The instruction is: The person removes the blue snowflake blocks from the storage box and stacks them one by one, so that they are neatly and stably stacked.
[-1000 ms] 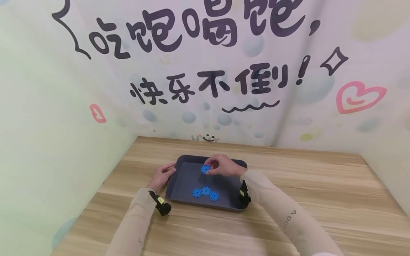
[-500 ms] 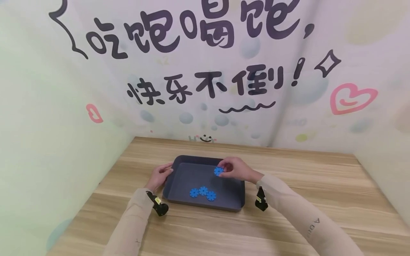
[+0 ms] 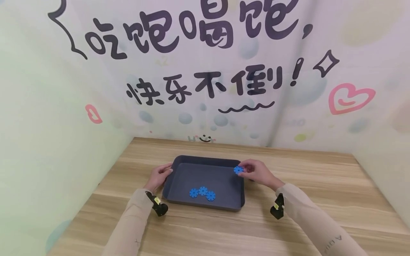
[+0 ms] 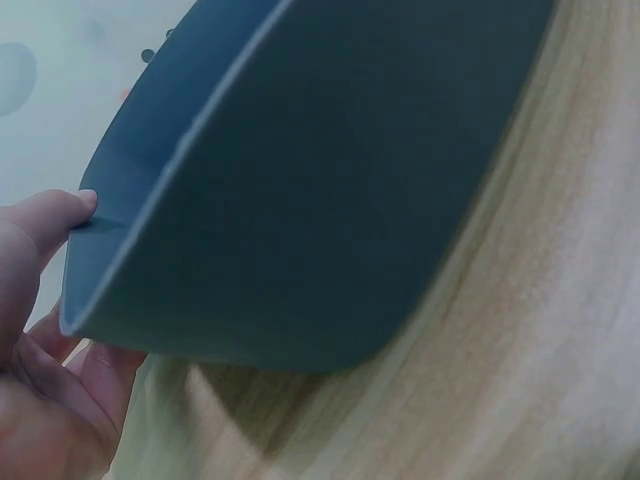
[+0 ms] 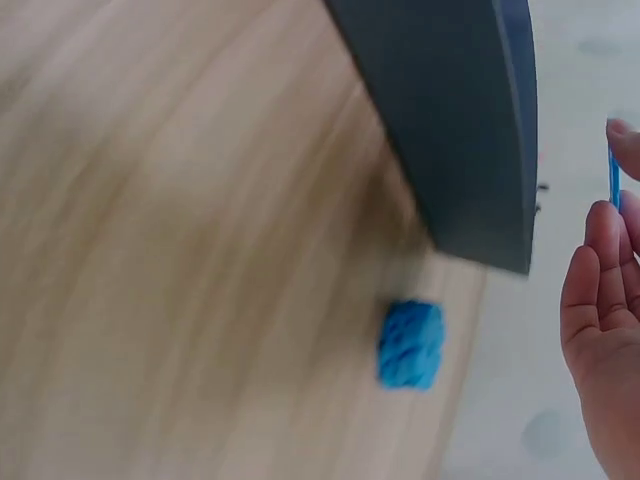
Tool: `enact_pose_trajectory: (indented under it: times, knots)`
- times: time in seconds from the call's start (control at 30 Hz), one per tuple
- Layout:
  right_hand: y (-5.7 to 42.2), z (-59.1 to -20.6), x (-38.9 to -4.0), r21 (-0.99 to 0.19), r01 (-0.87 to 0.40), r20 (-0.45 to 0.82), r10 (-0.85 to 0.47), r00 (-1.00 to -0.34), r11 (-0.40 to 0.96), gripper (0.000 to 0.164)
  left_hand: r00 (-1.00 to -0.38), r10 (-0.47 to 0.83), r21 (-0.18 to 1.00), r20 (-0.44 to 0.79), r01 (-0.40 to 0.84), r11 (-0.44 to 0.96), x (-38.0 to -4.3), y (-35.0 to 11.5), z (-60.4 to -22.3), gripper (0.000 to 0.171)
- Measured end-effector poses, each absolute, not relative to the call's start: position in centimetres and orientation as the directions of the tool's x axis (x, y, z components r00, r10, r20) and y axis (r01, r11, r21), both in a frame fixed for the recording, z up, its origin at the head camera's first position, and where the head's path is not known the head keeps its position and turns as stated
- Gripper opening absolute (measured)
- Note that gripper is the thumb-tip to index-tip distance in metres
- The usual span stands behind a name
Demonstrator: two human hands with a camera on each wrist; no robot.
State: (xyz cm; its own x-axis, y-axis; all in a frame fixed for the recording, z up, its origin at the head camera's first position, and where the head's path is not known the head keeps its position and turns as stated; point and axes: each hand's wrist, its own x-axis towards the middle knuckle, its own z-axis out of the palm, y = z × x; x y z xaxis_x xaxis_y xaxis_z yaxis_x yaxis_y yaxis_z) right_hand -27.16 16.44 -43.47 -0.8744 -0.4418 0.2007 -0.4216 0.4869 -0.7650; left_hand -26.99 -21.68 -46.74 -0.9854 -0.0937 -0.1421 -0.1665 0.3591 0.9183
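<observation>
My right hand (image 3: 258, 173) pinches a blue notched disc (image 3: 238, 170) between thumb and fingers, over the right end of a dark grey tray (image 3: 205, 170). Seen edge-on in the right wrist view, the disc (image 5: 614, 178) is a thin blue strip. With the thumb over the rim and fingers outside, my left hand (image 3: 158, 176) grips the tray's left side; the left wrist view shows this grip close to a tray corner (image 4: 100, 290). Three more blue notched discs (image 3: 203, 191) lie in a touching row near the tray's front.
In the right wrist view, a blue stack of notched pieces (image 5: 411, 344) stands on the wooden table (image 5: 200, 300) beside the tray; my right hand mostly hides it from the head view. A printed cloth (image 3: 205, 121) hangs behind the table.
My right hand has moved right with the pinched disc, from above the tray's middle to its right edge. My left hand keeps its hold on the tray, and the three discs still lie there.
</observation>
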Motion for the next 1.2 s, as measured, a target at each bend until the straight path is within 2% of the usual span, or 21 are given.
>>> enact_pose_trajectory:
  times: [0.27,0.5,0.77,1.2]
  knots:
    - [19.0,-45.3,-27.3,-0.781,-0.364,0.231,-0.306,-0.923,0.507,0.032,-0.984,-0.095,0.917,-0.151,-0.175,0.358,-27.1,-21.8,-46.8,0.037]
    - [20.1,-46.2,-27.1,-0.796,-0.278,0.167,-0.246,-0.955,0.537,0.032,-0.981,-0.096,0.921,-0.171,-0.194,0.338,-27.1,-21.8,-46.8,0.038]
    - [20.5,-46.8,-27.0,-0.770,-0.238,0.136,-0.212,-0.968,0.592,0.035,-0.981,-0.094,0.916,-0.171,-0.194,0.352,-27.2,-21.8,-46.8,0.038]
    - [20.7,-47.8,-27.1,-0.761,-0.225,0.130,-0.196,-0.972,0.608,0.030,-0.984,-0.095,0.919,-0.148,-0.173,0.355,-27.2,-21.8,-46.9,0.038]
